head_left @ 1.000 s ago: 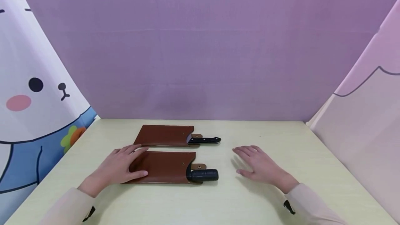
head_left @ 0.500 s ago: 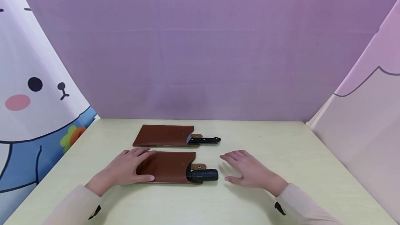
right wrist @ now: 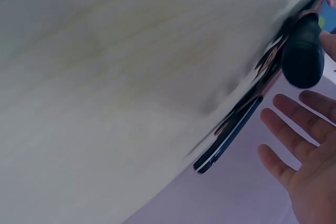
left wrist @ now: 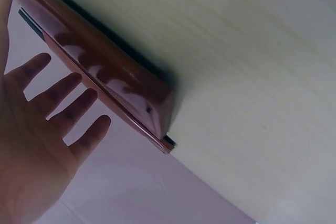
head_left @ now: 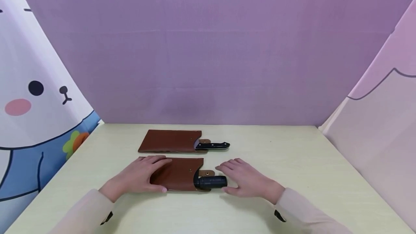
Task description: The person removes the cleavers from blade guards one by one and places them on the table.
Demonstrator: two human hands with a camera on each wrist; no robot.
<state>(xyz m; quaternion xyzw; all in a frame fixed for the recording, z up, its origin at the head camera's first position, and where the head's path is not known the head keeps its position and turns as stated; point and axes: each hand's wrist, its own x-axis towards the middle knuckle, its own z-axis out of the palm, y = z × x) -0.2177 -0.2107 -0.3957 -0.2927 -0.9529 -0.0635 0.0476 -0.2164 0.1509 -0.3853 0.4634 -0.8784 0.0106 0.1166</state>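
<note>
Two brown leather knife sheaths lie flat on the table, one behind the other. From the near sheath [head_left: 182,174] a thick black handle [head_left: 212,182] sticks out to the right, its blade hidden inside. The far sheath [head_left: 170,141] has a riveted black knife handle [head_left: 212,146] at its mouth. My left hand [head_left: 139,174] hovers over the left half of the near sheath, fingers spread; in the left wrist view the fingers [left wrist: 68,95] are straight. My right hand [head_left: 248,180], also with extended fingers, is at the end of the thick black handle, holding nothing.
A pale wooden table [head_left: 312,161] bears both sheaths. A purple cloth [head_left: 208,53] rises behind its back edge. A cartoon-printed cloth [head_left: 39,118] hangs at the left, and a pink and white one [head_left: 380,125] at the right.
My left hand has moved right along the near sheath. My right hand has moved left, from apart on the table to the thick black handle's end. Both sheaths have stayed put.
</note>
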